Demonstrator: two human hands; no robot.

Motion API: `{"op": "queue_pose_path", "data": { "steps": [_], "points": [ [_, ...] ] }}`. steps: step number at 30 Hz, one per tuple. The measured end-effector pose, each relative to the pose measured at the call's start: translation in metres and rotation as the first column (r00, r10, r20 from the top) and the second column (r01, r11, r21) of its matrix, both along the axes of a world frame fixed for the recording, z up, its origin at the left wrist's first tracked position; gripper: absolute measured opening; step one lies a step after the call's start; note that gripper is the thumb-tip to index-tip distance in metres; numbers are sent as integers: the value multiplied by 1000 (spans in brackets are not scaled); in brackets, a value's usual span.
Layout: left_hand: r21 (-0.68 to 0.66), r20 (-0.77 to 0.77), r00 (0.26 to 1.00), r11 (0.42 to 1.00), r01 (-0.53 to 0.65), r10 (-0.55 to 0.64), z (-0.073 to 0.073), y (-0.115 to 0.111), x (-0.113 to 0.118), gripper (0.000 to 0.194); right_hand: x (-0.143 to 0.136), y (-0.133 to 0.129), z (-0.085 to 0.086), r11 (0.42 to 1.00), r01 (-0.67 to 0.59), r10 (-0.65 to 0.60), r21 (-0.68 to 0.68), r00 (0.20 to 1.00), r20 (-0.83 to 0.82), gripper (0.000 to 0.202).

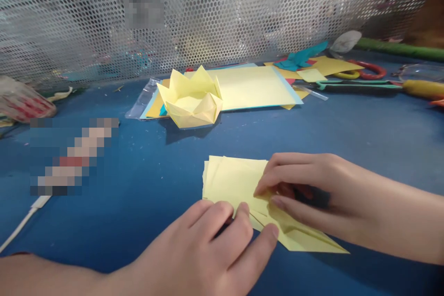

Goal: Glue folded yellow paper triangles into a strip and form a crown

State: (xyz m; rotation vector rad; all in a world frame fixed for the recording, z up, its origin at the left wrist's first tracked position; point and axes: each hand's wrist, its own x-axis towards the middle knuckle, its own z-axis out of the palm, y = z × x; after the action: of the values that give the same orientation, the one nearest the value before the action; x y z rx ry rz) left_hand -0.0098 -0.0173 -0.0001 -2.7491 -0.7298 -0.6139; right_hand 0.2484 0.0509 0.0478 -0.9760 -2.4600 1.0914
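Several pale yellow paper sheets (231, 175) lie in a loose stack on the blue table, one edge torn. On the stack's near right part is a folded yellow paper (301, 238) that tapers to a point at the right. My left hand (222, 245) holds it down from the near side, fingers curled, with index finger and thumb tips on the paper. From the right, my right hand (308, 185) pinches the folded paper between thumb and fingers. Its fingertips partly hide the grip. Behind both hands stands a yellow folded paper bowl with pointed petals (194, 106).
A paper pile (256, 85) in a clear sleeve lies behind the bowl. Red-handled scissors (371, 70) and a black-and-teal tool (360, 86) are at the right back. A white cable (21, 229) runs at left. A perforated metal panel (215, 18) closes off the back.
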Motion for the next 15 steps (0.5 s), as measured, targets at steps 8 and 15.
{"op": "queue_pose_path", "data": {
  "steps": [8,15],
  "points": [
    [14,20,1000,1000,-24,24,-1,-1,4,38,-11,-11,-20,974,209,-200,88,975,-96,15],
    [35,-106,993,998,-43,47,13,-5,6,37,-16,-16,-18,971,236,-232,37,969,-81,22]
  ]
}}
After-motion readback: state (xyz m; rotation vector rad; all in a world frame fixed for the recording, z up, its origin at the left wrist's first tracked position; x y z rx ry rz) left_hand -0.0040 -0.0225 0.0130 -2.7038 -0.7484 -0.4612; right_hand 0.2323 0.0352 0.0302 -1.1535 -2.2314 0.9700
